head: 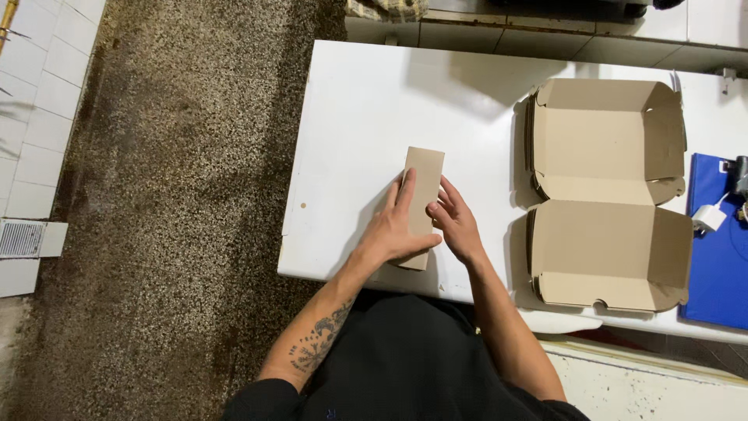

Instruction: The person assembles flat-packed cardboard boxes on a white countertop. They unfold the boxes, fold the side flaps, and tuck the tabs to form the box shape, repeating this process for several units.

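A narrow folded strip of brown cardboard lies flat on the white table, running away from me. My left hand presses down on its near half, fingers stretched along it. My right hand touches the strip's right edge with bent fingertips. To the right, an open brown cardboard box lies unfolded, lid and base both facing up and holding nothing.
A blue sheet with a white charger plug and cable sits at the table's right edge. Speckled brown floor lies to the left, with white tiles and a vent beyond. A tiled ledge runs behind the table.
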